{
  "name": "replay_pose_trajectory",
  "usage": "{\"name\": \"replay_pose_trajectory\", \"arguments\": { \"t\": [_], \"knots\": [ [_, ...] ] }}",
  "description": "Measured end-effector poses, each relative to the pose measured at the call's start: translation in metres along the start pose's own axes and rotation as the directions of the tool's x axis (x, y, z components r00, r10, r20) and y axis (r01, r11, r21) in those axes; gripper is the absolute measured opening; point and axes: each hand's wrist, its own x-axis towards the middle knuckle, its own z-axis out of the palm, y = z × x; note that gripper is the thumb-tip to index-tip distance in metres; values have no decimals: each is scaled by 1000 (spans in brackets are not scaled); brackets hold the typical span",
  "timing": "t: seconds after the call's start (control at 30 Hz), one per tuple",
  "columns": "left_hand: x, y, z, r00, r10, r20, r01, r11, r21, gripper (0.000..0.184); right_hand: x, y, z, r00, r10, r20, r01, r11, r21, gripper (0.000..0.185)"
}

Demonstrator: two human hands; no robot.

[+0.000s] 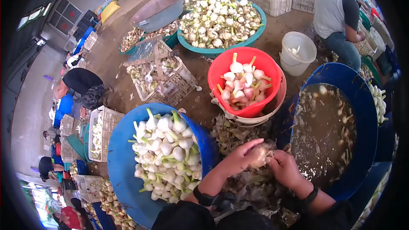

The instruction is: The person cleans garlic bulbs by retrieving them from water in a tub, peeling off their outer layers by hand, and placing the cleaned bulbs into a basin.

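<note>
Between my two hands is a garlic bulb [258,156] with loose, papery outer skin. My left hand [239,158] wraps round it from the left. On its other side, the closed fingers of my right hand [288,169] pinch the skin. Below them lies a heap of brown garlic skins [243,179]. A blue tub [121,157] left of my hands holds many white peeled bulbs [168,149] with green stems. Beyond my hands, a red basin [217,66] of pinkish bulbs [245,81] rests on a pale bucket [255,121].
To the right stands a blue tub [370,132] of murky water with scraps floating in it. A white bucket [299,66], a plastic crate [170,87] and a large green basin [198,52] of garlic stand farther off. A seated person [336,12] works at upper right; others are on the left.
</note>
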Motion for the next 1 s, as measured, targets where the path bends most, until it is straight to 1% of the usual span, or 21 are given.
{"name": "replay_pose_trajectory", "arguments": {
  "t": [0.03,0.07,0.1,0.17,0.2,0.23,0.27,0.3,0.37,0.4,0.43,0.5,0.57,0.63,0.7,0.77,0.8,0.83,0.9,0.93,1.0],
  "knots": [
    [-1,2,-2,1000,-10,9,6,939,344,56,3,-2,1,1000,3,3,-3,1000,1,16],
    [-5,4,2,1000,-8,14,-1,843,539,62,5,-4,2,995,-91,-38,83,983,-164,17],
    [-8,1,12,992,128,-2,-101,793,600,64,7,-4,2,980,-190,-63,159,931,-329,18],
    [-14,6,22,955,297,6,-213,671,710,61,11,8,3,985,-137,-103,87,916,-392,17],
    [-15,3,22,956,294,11,-215,673,708,61,17,15,-1,976,219,9,-219,974,64,18],
    [-18,0,21,903,414,119,-307,424,852,56,22,18,-6,849,460,261,-529,723,445,19],
    [-19,-3,19,833,494,251,-359,136,923,50,23,17,-13,789,464,401,-614,601,511,21],
    [-16,-8,15,833,494,248,-358,141,923,50,22,15,-10,787,467,403,-617,601,508,21],
    [-10,-24,7,786,583,204,-482,373,793,42,18,6,-2,830,435,349,-495,286,820,21],
    [-11,-25,6,775,625,92,-513,538,669,30,15,4,1,876,370,308,-411,241,879,22],
    [-9,-34,10,791,605,-92,-476,704,528,23,11,4,6,918,318,236,-330,286,900,22],
    [-4,-49,8,785,440,-436,-467,883,52,20,-10,10,0,992,-30,126,-65,724,687,19],
    [-3,-53,-8,888,126,-442,-399,688,-606,23,-22,-14,-1,964,-204,173,118,904,410,17],
    [-3,-55,-24,870,110,-481,-423,668,-613,24,-37,-12,2,932,-206,299,138,963,233,24],
    [-10,-39,-19,844,127,-521,-410,779,-475,23,-32,-21,-5,947,-244,210,253,967,-13,37],
    [-15,-41,-18,840,220,-497,-357,913,-199,12,-25,-21,-14,986,-22,167,29,999,-36,50],
    [-23,-33,-17,858,282,-429,-273,958,85,11,-15,-22,-16,976,161,150,-171,984,58,53],
    [-20,-32,-14,832,437,-342,-360,894,266,14,-2,-20,-12,994,97,51,-107,963,248,50],
    [-28,-15,-10,863,499,-80,-432,810,396,17,20,-10,-2,998,-54,21,45,946,321,32],
    [-28,-14,-12,865,496,-74,-434,814,387,17,28,-5,0,999,-45,18,37,948,315,32],
    [-30,-15,-16,847,532,20,-484,754,444,17,38,-1,4,969,-136,208,44,917,397,15]
  ]
}}
